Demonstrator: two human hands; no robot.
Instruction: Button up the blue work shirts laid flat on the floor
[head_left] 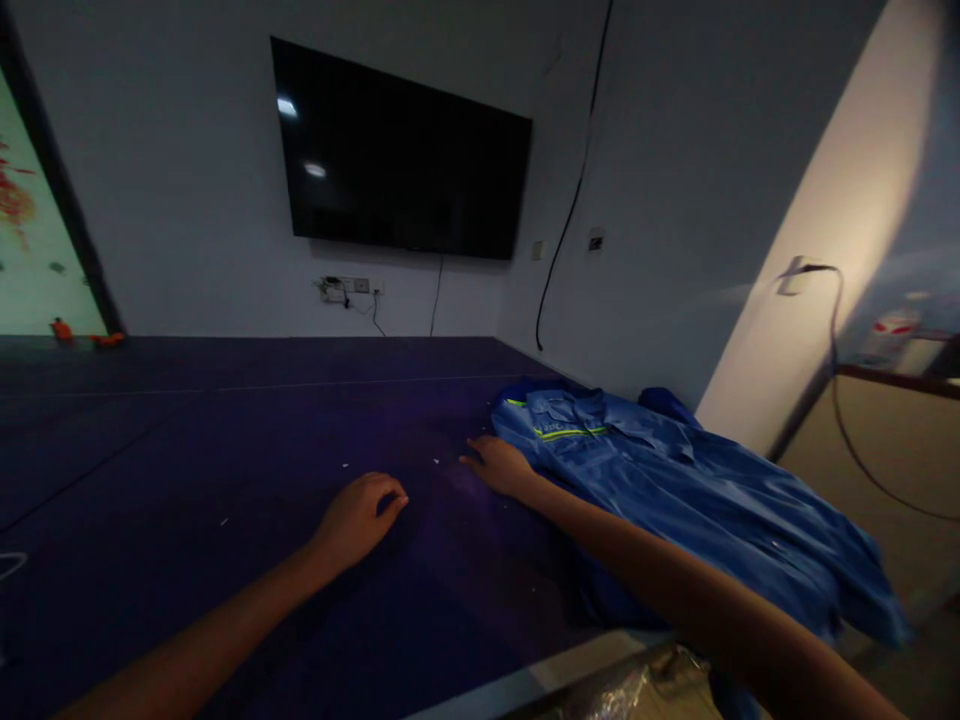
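A blue work jacket point(675, 490) with a yellow-green reflective stripe lies spread on the right part of a dark purple table point(225, 450), its lower part hanging over the near right corner. My right hand point(501, 465) rests flat on the table at the jacket's left edge, fingers stretched out, touching or nearly touching the cloth. My left hand point(358, 520) lies on the bare table a little to the left, fingers curled under in a loose fist with nothing visible in it.
A black screen point(405, 160) hangs on the far wall above a socket strip point(349, 287). A cable point(570, 200) runs down the right wall. A slanted pillar point(825, 250) with a plug and cord stands right of the table. Small white specks dot the cloth.
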